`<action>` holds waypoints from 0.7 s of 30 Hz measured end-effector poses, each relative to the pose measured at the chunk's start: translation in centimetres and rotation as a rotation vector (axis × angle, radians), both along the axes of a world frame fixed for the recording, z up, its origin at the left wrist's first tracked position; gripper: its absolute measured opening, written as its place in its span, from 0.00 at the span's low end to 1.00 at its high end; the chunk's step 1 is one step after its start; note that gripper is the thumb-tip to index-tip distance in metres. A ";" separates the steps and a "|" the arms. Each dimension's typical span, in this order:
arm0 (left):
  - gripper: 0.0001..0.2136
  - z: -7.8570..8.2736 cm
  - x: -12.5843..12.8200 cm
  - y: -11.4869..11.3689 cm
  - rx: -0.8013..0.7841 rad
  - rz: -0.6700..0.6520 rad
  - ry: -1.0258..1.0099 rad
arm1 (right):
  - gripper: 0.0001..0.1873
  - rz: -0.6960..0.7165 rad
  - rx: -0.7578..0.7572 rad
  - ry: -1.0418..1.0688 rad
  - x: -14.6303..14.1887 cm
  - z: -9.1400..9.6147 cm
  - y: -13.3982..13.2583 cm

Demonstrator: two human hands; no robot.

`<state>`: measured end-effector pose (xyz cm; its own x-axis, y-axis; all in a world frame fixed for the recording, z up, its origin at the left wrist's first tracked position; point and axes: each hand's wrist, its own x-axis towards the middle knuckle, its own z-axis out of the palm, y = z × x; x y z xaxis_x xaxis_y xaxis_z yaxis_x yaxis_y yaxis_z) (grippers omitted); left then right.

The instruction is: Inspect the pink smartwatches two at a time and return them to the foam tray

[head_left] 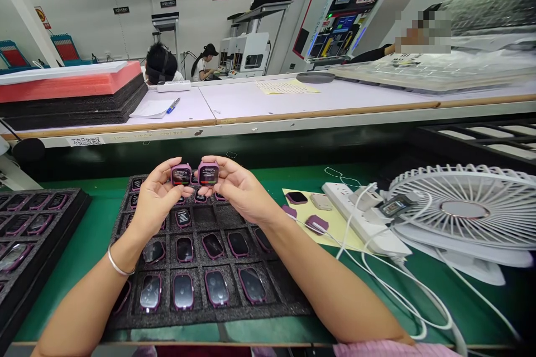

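Note:
My left hand [157, 195] pinches a purple smartwatch case [181, 174] by its edges. A second purple watch case [208, 173] sits between the thumb and fingers of my right hand [238, 187]. Both cases are held upright side by side, their lit screens toward me with small white text and red and green at the bottom. Beneath my hands lies a black foam tray [201, 321] with square pockets. Several purple watch cases, such as a dark-screened one [216, 287], rest in its pockets; a few pockets hold nothing. My hands hide part of the far rows.
Another foam tray [50, 251] of watches lies left. To the right are a yellow sheet [335, 237] with several watch pieces, a white power strip [364, 223] with cables, and a white fan [464, 209]. A raised shelf [238, 103] runs behind; co-workers are beyond it.

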<state>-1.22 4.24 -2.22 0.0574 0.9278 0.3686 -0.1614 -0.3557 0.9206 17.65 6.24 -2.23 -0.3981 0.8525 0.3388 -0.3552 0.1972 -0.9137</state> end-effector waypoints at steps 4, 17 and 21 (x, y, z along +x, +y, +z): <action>0.22 -0.1 0.0 0.0 0.011 -0.015 -0.006 | 0.24 0.003 0.006 0.008 0.0 0.0 0.0; 0.20 0.3 0.3 -0.4 -0.011 0.012 0.005 | 0.22 0.001 0.033 -0.016 0.0 0.0 -0.2; 0.19 0.3 0.3 -0.4 -0.006 -0.015 0.002 | 0.22 0.004 0.016 -0.013 -0.1 0.1 -0.2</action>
<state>-0.94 3.82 -1.95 0.0717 0.9292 0.3624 -0.1644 -0.3474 0.9232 17.58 6.08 -2.15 -0.4063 0.8452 0.3471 -0.3442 0.2103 -0.9150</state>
